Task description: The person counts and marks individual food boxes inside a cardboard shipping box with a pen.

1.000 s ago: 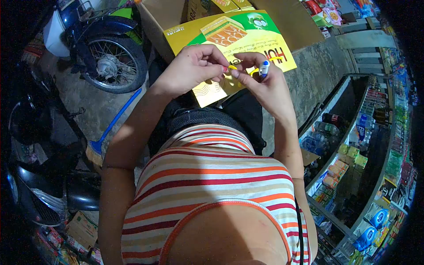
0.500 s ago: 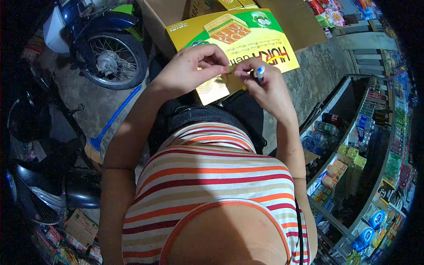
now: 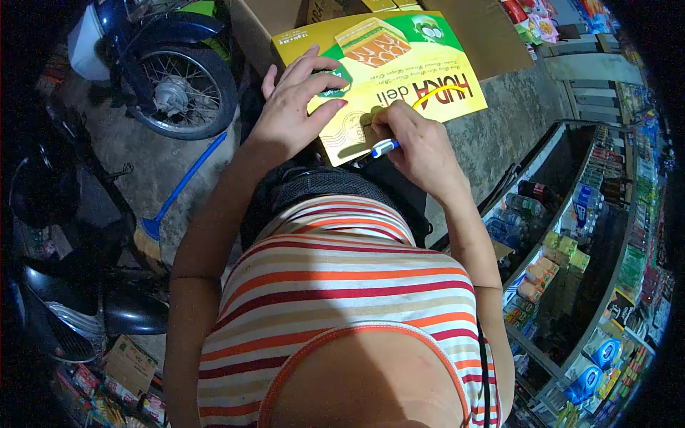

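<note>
A yellow and green cake box [image 3: 442, 68] printed "HURA deli" lies in front of me, its lettering upside down from my side. My left hand [image 3: 294, 107] is open over its left part, fingers spread and the thumb held away from them. On the near side of the box, my right hand [image 3: 421, 146] is closed around a blue and white pen [image 3: 385, 148] that sticks out below the fingers toward the left. The right fingertips are bent down at the printed face, close to a round stamp design; whatever is under them is hidden.
An open cardboard carton [image 3: 492, 43] with more yellow boxes stands behind the cake box. To the left are a motorbike wheel [image 3: 175, 93] and a blue-handled broom [image 3: 185, 182]. Shelves with bottles and packets [image 3: 556, 267] curve along the right.
My left hand has let go of the small spot where both hands pinched, spreading its fingers and moving left. My right hand has turned, tipping the pen from upright to pointing left.
</note>
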{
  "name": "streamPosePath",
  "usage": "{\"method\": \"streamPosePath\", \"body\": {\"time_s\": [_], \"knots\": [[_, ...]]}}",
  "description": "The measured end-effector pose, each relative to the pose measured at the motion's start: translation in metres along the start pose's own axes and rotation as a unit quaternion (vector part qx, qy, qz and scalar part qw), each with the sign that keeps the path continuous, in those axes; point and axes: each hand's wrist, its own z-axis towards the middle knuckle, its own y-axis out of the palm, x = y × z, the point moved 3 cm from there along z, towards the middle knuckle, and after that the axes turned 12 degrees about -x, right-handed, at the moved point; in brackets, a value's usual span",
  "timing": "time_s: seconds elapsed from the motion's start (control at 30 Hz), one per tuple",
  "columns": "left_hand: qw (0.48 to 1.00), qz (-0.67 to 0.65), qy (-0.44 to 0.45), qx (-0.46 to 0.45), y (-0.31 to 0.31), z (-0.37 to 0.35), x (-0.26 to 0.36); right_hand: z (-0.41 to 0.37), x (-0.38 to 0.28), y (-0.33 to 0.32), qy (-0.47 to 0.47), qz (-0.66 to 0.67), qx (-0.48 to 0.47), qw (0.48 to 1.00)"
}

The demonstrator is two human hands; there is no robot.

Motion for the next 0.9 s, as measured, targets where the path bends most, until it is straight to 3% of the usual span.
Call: {"method": "streamPosePath", "body": {"time_s": [0.13, 0.2, 0.47, 0.53, 0.6, 0.9], "knots": [[0.999, -0.016, 0.028, 0.033, 0.004, 0.0, -0.001, 0.004, -0.004, 0.005, 0.002, -0.053, -0.019, 0.998], [0.998, -0.026, 0.042, 0.046, 0.007, 0.0, 0.0, 0.006, -0.011, 0.002, -0.047, -0.1, -0.001, 0.994], [0.985, -0.04, 0.045, 0.162, 0.019, 0.001, 0.003, 0.012, -0.014, 0.006, -0.064, -0.122, -0.056, 0.989], [0.985, -0.041, 0.044, 0.163, 0.019, 0.002, 0.003, 0.015, -0.015, 0.005, -0.062, -0.12, -0.08, 0.988], [0.985, -0.04, 0.044, 0.162, 0.019, 0.001, 0.003, 0.018, -0.02, 0.004, -0.118, -0.167, -0.07, 0.976], [0.986, -0.044, 0.043, 0.156, 0.02, 0.001, 0.003, 0.023, -0.017, 0.006, -0.114, -0.155, -0.099, 0.976]]}}
